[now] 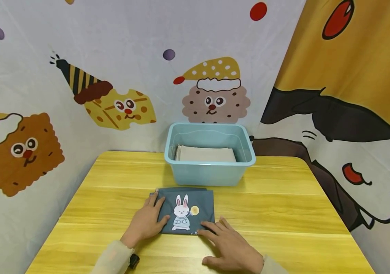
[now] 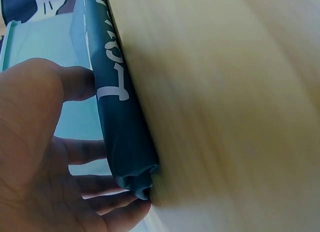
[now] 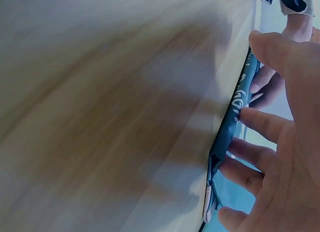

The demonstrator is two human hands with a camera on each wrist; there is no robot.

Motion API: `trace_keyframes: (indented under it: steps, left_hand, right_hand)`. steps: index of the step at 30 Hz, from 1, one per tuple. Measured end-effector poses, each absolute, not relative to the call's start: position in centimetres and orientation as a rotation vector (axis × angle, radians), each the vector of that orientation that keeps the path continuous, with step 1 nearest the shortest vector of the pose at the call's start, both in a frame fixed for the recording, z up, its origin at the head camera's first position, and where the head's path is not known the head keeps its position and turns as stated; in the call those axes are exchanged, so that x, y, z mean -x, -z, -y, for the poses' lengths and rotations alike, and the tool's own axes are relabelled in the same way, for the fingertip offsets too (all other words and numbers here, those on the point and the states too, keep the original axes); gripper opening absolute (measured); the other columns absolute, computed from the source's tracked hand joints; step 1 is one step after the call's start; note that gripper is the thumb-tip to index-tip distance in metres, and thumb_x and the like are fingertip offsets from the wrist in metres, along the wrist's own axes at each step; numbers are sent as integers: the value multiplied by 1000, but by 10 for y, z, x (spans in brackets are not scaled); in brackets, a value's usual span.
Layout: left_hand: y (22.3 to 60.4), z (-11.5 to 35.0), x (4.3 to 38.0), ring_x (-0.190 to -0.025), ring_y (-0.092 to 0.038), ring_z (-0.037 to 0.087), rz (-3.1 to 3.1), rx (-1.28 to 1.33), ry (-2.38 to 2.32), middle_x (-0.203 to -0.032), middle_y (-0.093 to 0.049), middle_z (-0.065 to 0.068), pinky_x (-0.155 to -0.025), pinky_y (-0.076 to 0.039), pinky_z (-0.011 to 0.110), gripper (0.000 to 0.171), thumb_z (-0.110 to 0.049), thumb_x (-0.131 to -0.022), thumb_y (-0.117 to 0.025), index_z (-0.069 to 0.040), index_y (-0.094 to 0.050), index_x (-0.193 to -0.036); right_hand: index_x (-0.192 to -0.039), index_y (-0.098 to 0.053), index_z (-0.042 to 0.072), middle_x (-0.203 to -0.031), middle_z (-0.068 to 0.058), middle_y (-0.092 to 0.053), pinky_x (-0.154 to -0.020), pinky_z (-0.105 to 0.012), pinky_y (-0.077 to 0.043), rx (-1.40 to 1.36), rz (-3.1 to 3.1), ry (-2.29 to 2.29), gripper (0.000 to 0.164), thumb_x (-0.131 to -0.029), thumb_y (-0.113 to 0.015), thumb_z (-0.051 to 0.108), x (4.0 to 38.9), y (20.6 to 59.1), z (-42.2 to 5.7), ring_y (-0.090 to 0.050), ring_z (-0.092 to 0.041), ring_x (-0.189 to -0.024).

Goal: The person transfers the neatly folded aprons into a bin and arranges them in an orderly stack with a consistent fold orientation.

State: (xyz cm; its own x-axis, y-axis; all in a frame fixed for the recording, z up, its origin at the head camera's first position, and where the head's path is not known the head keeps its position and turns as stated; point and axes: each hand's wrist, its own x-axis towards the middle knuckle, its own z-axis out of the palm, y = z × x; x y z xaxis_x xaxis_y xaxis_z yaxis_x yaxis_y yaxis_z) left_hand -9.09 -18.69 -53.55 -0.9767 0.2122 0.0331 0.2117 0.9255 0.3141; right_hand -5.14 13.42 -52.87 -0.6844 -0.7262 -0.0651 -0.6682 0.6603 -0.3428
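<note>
A dark blue-grey cloth (image 1: 201, 205), folded into a rectangle with a white rabbit print, lies flat on the table. My left hand (image 1: 147, 220) rests on its left side, fingers spread and thumb on the print side. In the left wrist view the folded edge of the cloth (image 2: 117, 107) shows white lettering, with the left fingers along it. My right hand (image 1: 230, 243) touches the lower right corner with its fingertips, its thumb off the cloth over the table. The right wrist view shows the right fingers (image 3: 255, 122) extended against the cloth's edge (image 3: 232, 114).
Behind the cloth stands a light blue plastic bin (image 1: 208, 175) with folded beige cloth (image 1: 206, 155) inside. The yellow wood-grain table (image 1: 284, 213) backs onto a cartoon-printed curtain (image 1: 129, 38). A dark band sits at the left wrist.
</note>
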Motion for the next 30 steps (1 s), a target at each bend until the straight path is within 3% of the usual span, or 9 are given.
trace_keyframes:
  steps: [14, 22, 30]
  left_hand:
    - [540, 152, 93, -144, -43, 48, -3109, -383, -478, -158, -39, 30, -93, -58, 57, 69, -45, -96, -67, 0, -54, -146]
    - [542, 135, 95, -143, -43, 49, -3094, -413, -473, -160, -36, 31, -91, -59, 55, 70, -49, -97, -65, -1, -54, -147]
    - [536, 129, 95, -146, -40, 48, -3014, -417, -547, -161, -35, 28, -95, -55, 61, 69, -49, -97, -66, -4, -54, -148]
  right_hand:
    - [-146, -53, 39, -157, 5, -48, -119, -63, -34, 1037, -2711, 425, 61, -93, -59, 69, 53, 525, -162, -52, -35, -140]
    - [-133, -66, 33, -146, 2, -58, -120, -63, -32, 1020, -2734, 489, 48, -94, -65, 61, 59, 518, -175, -56, -33, -135]
    - [-120, -75, 28, -131, 2, -65, -112, -58, -44, 1035, -2768, 510, 37, -95, -67, 55, 61, 508, -180, -62, -24, -120]
